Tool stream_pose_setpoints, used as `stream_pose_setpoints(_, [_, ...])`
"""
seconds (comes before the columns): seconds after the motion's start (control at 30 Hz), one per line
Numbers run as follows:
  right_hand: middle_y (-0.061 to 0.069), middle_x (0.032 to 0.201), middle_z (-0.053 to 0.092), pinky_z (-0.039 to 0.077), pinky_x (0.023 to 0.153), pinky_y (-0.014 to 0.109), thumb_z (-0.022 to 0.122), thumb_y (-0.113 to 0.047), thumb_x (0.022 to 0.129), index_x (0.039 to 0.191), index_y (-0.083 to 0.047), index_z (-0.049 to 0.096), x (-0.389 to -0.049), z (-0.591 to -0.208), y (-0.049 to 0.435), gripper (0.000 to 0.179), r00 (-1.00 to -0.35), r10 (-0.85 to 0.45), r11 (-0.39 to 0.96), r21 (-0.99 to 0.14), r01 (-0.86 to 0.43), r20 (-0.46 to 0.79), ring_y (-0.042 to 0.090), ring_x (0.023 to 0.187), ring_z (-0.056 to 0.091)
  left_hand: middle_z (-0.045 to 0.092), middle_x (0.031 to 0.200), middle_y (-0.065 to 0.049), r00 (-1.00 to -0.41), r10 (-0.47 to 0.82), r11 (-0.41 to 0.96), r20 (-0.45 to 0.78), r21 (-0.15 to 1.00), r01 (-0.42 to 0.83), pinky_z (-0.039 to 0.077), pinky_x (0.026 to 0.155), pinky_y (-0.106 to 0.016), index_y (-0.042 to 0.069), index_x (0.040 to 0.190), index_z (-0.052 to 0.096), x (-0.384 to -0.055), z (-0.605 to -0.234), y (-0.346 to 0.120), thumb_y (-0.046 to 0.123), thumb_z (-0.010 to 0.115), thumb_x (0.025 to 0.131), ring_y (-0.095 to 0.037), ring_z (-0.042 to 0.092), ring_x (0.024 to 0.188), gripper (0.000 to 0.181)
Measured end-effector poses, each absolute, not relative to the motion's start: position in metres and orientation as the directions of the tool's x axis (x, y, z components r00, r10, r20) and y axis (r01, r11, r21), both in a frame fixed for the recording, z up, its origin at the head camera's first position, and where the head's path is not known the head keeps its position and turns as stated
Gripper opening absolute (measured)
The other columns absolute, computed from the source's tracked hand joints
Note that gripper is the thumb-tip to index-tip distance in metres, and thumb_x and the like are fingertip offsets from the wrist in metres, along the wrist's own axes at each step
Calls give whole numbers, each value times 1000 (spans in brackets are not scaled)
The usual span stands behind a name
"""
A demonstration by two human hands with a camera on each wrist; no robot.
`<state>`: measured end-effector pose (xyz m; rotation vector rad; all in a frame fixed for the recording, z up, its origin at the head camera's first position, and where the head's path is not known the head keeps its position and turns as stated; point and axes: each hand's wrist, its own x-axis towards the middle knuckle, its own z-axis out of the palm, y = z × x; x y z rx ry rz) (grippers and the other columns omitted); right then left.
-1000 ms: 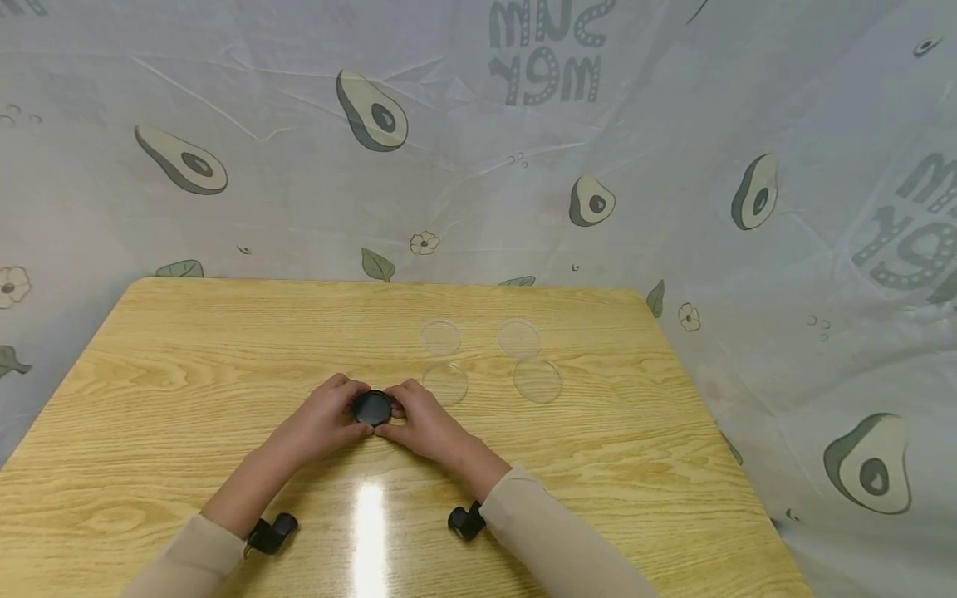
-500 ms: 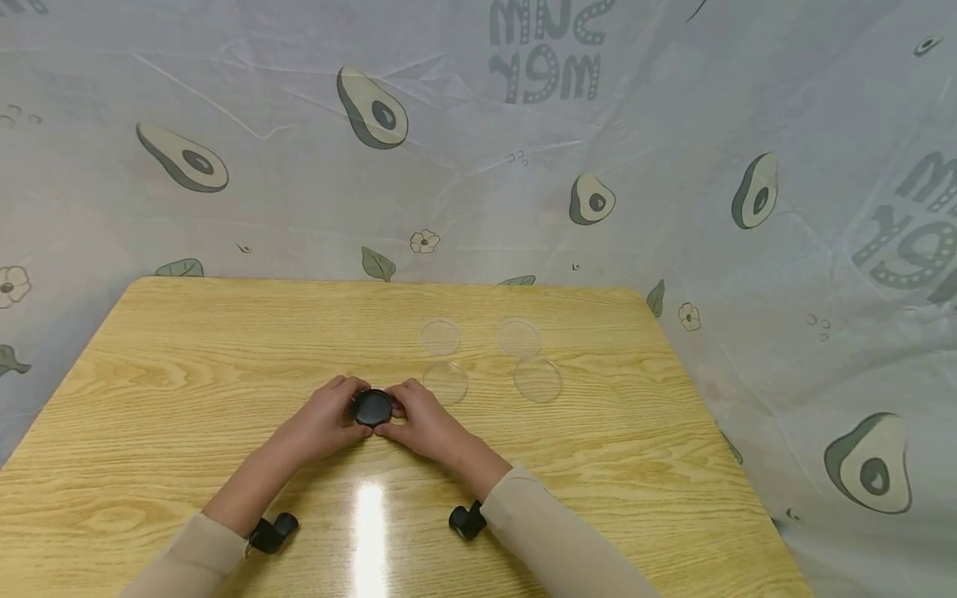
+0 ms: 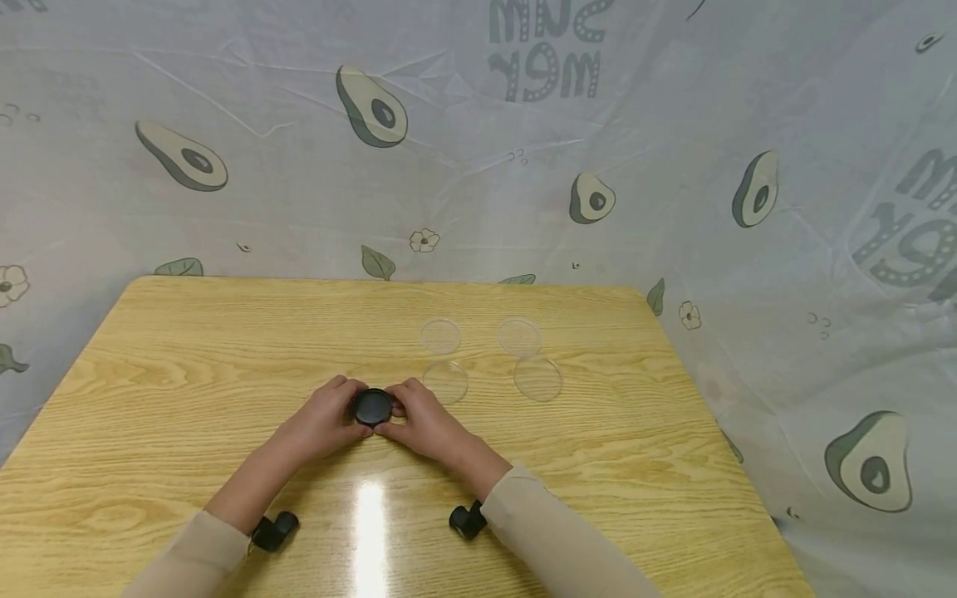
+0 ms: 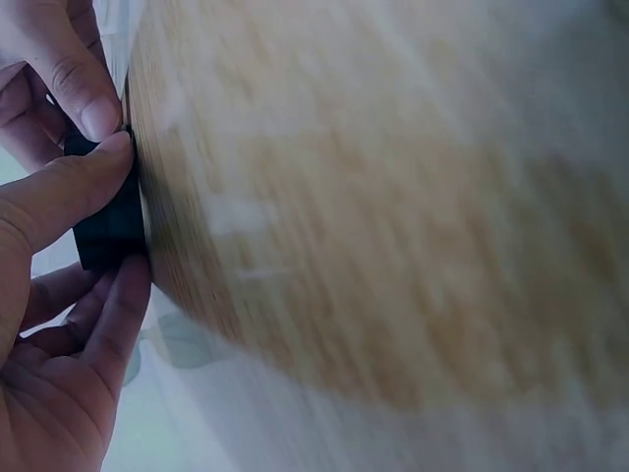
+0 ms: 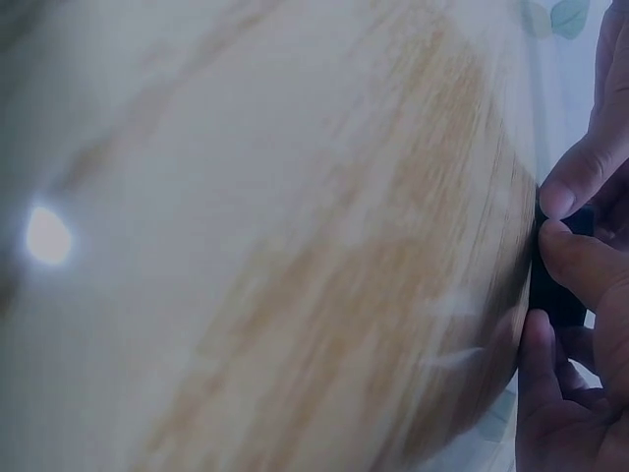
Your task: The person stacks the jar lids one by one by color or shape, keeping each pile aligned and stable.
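Note:
A squat black round holder (image 3: 372, 408) with a raised rim stands on the wooden table, left of centre in the head view. My left hand (image 3: 329, 419) grips its left side, thumb at the near edge and fingers round the far edge. From the other side my right hand (image 3: 420, 421) holds it the same way, and the two thumbs meet in front. In the left wrist view the black holder (image 4: 113, 221) appears edge-on between the fingers, its base at the tabletop. The right wrist view shows only a dark strip of the holder (image 5: 560, 285); the hands cover the rest.
Several clear round discs lie flat beyond my right hand: a near left disc (image 3: 445, 382), a near right disc (image 3: 537, 379), a far left disc (image 3: 441, 336) and a far right disc (image 3: 519, 337). A patterned curtain (image 3: 478, 166) hangs behind the table (image 3: 224, 349).

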<state>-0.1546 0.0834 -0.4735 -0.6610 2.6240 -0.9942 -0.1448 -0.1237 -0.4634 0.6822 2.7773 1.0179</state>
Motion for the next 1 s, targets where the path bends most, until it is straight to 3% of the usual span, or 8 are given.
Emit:
stream_pose_setpoints(0.4, [10, 124, 60, 51, 99, 24, 80, -24, 95, 138, -5, 63, -154, -474, 83, 50, -864, -498, 658, -683, -317, -78, 13, 107, 57, 63, 111, -19, -897, 441, 702, -24, 632, 328, 54, 82, -43, -7, 124, 65, -150, -464, -125, 15, 88, 84, -23, 61, 91, 51])
stream_pose_setpoints(1.0, [9, 123, 59, 51, 99, 25, 80, -24, 95, 140, -5, 62, -152, -473, 83, 52, -870, -486, 657, -691, -301, -84, 12, 106, 57, 62, 107, -19, -894, 447, 693, -24, 642, 328, 50, 76, -37, -8, 123, 64, -149, -463, -125, 15, 89, 83, -20, 55, 84, 52])
